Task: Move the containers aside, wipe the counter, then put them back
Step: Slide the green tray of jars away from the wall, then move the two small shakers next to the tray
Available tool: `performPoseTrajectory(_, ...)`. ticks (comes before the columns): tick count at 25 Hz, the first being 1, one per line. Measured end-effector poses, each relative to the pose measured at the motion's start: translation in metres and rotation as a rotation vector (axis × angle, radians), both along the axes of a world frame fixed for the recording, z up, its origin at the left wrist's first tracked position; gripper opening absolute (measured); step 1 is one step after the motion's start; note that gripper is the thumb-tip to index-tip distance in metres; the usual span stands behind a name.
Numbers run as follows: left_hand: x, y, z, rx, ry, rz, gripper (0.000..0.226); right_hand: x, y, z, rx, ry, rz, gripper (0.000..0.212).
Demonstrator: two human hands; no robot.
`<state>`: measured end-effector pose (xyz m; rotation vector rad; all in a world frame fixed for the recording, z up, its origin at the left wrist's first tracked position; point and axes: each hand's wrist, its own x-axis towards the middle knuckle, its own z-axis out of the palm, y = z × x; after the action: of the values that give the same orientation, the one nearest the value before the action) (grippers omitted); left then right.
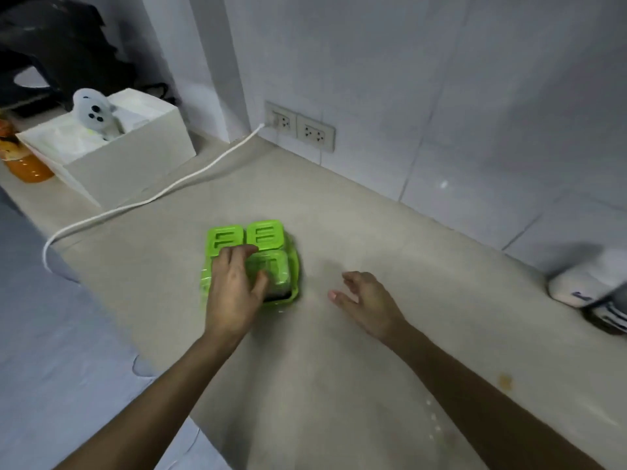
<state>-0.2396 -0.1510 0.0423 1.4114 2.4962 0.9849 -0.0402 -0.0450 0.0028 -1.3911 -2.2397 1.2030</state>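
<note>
A green tray [294, 266] holding several small green-lidded containers [264, 234] stands on the beige counter [339, 212], near its middle. My left hand [234, 290] lies on top of the near-left containers, fingers and thumb curled around one of them. My right hand [364, 296] hovers just above the bare counter to the right of the tray, fingers spread, touching nothing. The containers under my left hand are mostly hidden.
A white open box [135, 157] with a white controller [93, 113] sits at the back left, an orange bottle [29, 166] beside it. A white cable [163, 193] runs from the wall sockets [298, 128] across the counter's left edge. White cloth-like items [583, 286] lie far right.
</note>
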Motion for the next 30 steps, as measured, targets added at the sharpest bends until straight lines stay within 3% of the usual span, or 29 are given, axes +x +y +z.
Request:
performPoseTrajectory(6,0.189,0.089,0.006,-0.081,0.067,-0.632,0.033,0.221,0.012,0.023,0.368,-0.308,-0.145,0.042)
performPoseTrajectory(9,0.289,0.137,0.016,-0.094,0.068,-0.832,0.038,0.326,0.037,0.044,0.560,-0.415,-0.297,0.033)
performPoseTrajectory(12,0.369,0.189,0.027,-0.152,0.120,-0.935,0.050,0.390,0.068,0.062,0.605,-0.579,-0.376,0.043)
performPoseTrajectory(17,0.442,0.242,0.023,-0.222,0.312,-1.034,0.066,0.413,0.103,0.060,0.505,-0.587,-0.305,0.059)
performPoseTrajectory(21,0.452,0.256,0.008,-0.173,0.392,-0.966,0.055,0.397,0.121,0.051,0.419,-0.456,-0.358,0.059)
performPoseTrajectory(26,0.425,0.257,0.013,-0.132,0.355,-0.926,0.045,0.379,0.120,0.050,0.496,-0.492,-0.315,0.052)
performPoseTrajectory(30,0.350,0.234,0.023,-0.087,0.285,-0.875,0.039,0.338,0.118,0.065,0.484,-0.436,-0.304,0.057)
